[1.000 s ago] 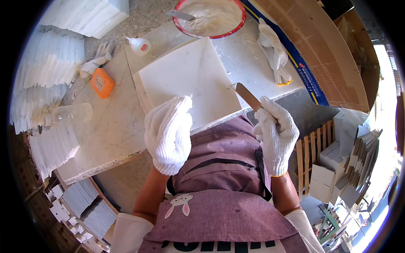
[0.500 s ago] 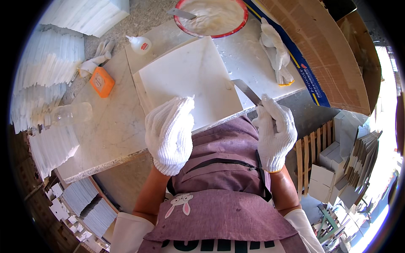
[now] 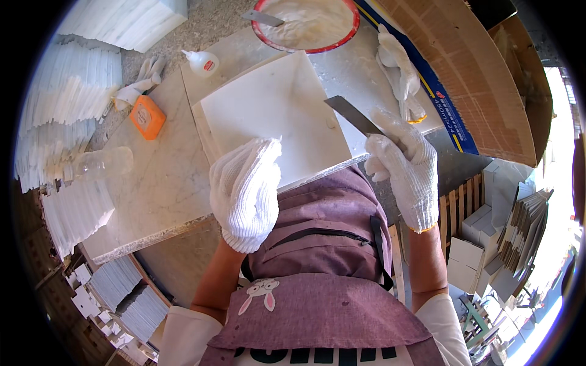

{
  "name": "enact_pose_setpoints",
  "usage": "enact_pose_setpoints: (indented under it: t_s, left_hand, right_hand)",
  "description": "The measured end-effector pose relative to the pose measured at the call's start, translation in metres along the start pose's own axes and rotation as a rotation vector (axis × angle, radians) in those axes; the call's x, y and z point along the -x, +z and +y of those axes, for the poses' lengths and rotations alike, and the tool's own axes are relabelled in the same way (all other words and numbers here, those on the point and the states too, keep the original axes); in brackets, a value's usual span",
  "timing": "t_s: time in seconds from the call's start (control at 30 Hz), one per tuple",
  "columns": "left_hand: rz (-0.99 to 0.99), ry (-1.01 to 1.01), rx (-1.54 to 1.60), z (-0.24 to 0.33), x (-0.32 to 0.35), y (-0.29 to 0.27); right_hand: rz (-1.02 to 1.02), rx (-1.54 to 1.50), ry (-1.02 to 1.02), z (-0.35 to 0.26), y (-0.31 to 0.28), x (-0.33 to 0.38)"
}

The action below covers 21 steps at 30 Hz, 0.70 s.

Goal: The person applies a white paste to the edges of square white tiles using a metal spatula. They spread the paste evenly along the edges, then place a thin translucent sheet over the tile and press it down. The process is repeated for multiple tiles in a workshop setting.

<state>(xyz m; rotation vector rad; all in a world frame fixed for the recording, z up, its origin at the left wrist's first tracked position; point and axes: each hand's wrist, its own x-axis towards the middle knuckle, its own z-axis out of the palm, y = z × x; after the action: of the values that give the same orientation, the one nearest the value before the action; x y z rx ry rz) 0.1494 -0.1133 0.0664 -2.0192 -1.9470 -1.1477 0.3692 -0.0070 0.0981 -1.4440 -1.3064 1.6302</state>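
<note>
The right hand (image 3: 408, 171) pinches a metal blade (image 3: 354, 114) in bent fingers, while the left hand (image 3: 245, 195), fingers together, overlaps the white tile (image 3: 271, 104), its grip unclear.

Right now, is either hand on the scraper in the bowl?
No, the left hand is at the slab and the right hand grips another blade.

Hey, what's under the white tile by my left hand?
A strip of what looks like another slab shows left of the tile. The tile covers the rest, and your left hand hides its near-left corner.
</note>
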Motion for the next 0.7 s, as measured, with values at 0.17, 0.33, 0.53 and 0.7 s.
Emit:
enact_pose_setpoints:
  t_s: [0.17,0.33,0.53,0.7]
  left_hand:
    - [0.005,0.0,0.01,0.001,-0.002,0.001]
    - [0.008,0.007,-0.003,0.001,-0.002,0.001]
    - [0.01,0.003,-0.011,0.001,-0.001,0.002]
    - [0.0,-0.001,-0.023,0.002,-0.001,0.001]
  right_hand:
    - [-0.075,0.029,-0.051,-0.004,0.011,-0.015]
    - [-0.094,0.147,-0.107,-0.001,0.014,-0.023]
    - [-0.056,0.197,-0.154,-0.005,0.019,-0.029]
    - [-0.068,0.24,-0.208,-0.008,0.02,-0.037]
